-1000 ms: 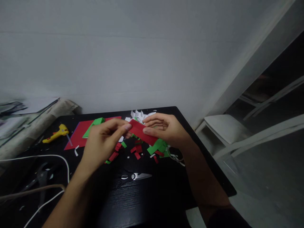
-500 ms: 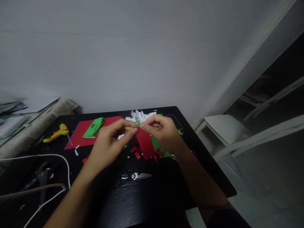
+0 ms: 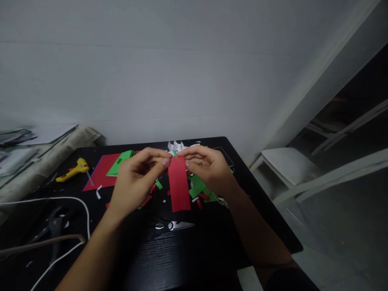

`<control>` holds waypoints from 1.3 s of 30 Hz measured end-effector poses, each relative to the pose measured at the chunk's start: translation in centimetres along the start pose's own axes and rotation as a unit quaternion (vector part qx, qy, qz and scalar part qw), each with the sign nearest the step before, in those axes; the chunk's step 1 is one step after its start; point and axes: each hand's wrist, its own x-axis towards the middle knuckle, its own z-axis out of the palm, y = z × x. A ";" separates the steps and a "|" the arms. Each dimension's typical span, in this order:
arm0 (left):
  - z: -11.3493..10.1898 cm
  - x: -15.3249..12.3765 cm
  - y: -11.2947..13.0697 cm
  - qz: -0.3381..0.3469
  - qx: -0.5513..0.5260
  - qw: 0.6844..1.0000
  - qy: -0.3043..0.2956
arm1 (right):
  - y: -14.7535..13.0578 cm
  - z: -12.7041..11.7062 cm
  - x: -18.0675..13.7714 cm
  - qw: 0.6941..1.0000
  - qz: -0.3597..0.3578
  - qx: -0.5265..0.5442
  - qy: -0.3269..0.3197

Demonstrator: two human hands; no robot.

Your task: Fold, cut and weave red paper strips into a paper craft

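Note:
A red paper strip (image 3: pixel 179 186) hangs upright over the black table, pinched at its top corners. My left hand (image 3: pixel 138 178) grips the upper left corner between thumb and fingers. On the opposite corner, my right hand (image 3: pixel 210 165) has its thumb and fingertips closed. Just behind the strip's top edge a bit of green paper (image 3: pixel 174 153) shows; whether it is joined to the strip I cannot tell. Scissors (image 3: pixel 178 225) with metal blades lie on the table below the strip. Loose green paper pieces (image 3: pixel 197 186) and red scraps are scattered behind my hands.
At the left, a yellow glue gun (image 3: pixel 72 169) rests beside a red sheet (image 3: pixel 101 171) with folded green paper (image 3: pixel 121 159) on it. A white cable (image 3: pixel 86 210) loops over the left side. Crumpled white paper (image 3: pixel 176 146) lies at the back. A white chair (image 3: pixel 285 165) stands at right.
The red strip has swung from a slant to nearly straight and faces me more fully. My hands have moved slightly apart along its top edge, my left hand shifting a little left.

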 end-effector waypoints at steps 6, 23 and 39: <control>0.0 -0.1 0.2 0.012 -0.010 0.999 -0.030 | 0.0 0.3 0.0 0.999 0.009 0.020 0.050; 0.7 -1.0 0.2 0.078 0.023 0.995 0.055 | -0.7 1.6 -1.1 0.992 -0.073 -0.064 0.079; 0.5 -1.3 0.6 0.110 0.076 0.986 0.097 | -0.9 1.5 -1.5 0.961 -0.184 -0.167 0.122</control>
